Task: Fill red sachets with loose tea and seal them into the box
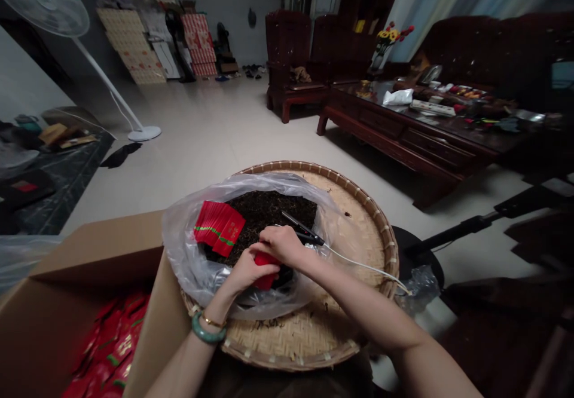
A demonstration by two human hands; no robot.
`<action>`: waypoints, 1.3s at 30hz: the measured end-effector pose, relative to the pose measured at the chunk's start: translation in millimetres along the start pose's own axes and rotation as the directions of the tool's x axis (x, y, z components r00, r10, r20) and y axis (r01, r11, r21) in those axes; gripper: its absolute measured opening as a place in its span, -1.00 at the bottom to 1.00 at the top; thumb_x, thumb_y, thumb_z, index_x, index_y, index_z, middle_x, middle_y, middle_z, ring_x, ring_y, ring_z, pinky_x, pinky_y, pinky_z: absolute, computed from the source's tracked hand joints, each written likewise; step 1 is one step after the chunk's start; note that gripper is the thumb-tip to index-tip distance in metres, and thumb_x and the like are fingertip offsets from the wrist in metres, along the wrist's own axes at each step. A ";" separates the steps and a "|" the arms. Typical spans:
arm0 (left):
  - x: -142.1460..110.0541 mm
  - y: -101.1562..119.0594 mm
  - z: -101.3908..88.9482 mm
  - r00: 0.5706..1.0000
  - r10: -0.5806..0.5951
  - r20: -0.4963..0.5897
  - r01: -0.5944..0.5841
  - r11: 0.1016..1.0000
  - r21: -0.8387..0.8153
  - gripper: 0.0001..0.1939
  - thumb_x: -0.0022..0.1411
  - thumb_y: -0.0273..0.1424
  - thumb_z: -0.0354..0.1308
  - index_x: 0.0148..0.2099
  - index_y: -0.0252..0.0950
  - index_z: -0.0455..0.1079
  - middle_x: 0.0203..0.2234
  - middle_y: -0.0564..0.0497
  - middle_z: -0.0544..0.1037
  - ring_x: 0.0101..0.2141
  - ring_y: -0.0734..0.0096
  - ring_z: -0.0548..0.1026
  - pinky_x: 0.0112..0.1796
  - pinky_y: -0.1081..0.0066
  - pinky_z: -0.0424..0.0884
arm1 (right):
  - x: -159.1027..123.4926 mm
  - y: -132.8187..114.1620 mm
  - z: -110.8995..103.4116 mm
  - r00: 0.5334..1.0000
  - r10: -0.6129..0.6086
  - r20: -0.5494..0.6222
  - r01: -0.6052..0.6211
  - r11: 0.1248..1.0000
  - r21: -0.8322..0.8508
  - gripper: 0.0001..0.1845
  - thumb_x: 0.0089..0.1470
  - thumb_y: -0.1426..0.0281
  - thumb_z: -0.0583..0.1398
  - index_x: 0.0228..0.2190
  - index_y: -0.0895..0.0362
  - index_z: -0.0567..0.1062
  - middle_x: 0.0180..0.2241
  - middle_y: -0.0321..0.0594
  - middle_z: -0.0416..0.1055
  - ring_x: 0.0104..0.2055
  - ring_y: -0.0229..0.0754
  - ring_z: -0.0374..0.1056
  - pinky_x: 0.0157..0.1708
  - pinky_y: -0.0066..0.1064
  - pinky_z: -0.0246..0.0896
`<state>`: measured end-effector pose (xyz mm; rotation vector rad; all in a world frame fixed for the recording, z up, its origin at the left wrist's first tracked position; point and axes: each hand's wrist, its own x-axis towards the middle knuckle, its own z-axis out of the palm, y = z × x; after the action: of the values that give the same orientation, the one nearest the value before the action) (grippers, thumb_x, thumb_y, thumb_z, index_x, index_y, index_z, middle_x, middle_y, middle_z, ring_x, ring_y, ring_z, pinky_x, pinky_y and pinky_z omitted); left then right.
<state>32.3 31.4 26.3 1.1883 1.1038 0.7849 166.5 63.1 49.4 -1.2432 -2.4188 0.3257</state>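
Observation:
My left hand (246, 271) is closed around a small red packet (265, 271), held over an open clear plastic bag (183, 230). My right hand (283, 245) meets it at the packet's upper edge, fingers curled together; what they pinch is hidden. Dark, loose dried leaves, like tea (264, 204), fill the bag. On the leaves at the left lies a fanned stack of red packets (219, 227) with a green stripe. Just beyond my right hand rests a black two-armed tool (302, 229), resembling a hair straightener, with a white cord.
A round woven bamboo tray (359, 219) carries the bag. At the lower left, a cardboard box (107, 236) holds many red packets (114, 344). A black stand (466, 227) is at the right. Farther off are a dark wooden table (394, 126) and a white fan (107, 81).

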 end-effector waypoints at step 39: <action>0.0 -0.7 -4.9 0.985 -0.156 -0.076 0.142 0.976 -0.164 -0.57 -0.30 -0.31 0.43 -0.37 -0.41 0.38 -0.60 0.07 0.50 -0.60 0.38 0.50 -0.53 0.42 0.43 | -0.1 19.4 -46.5 0.965 0.142 0.219 -0.224 0.882 0.416 -0.71 0.00 0.37 0.19 -0.21 0.19 0.55 -0.31 -0.19 0.53 -0.33 -0.21 0.38 -0.38 -0.47 0.17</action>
<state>27.6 32.8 25.6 0.9338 1.1668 0.7996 201.6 75.3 83.5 -1.2731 -2.1921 1.0214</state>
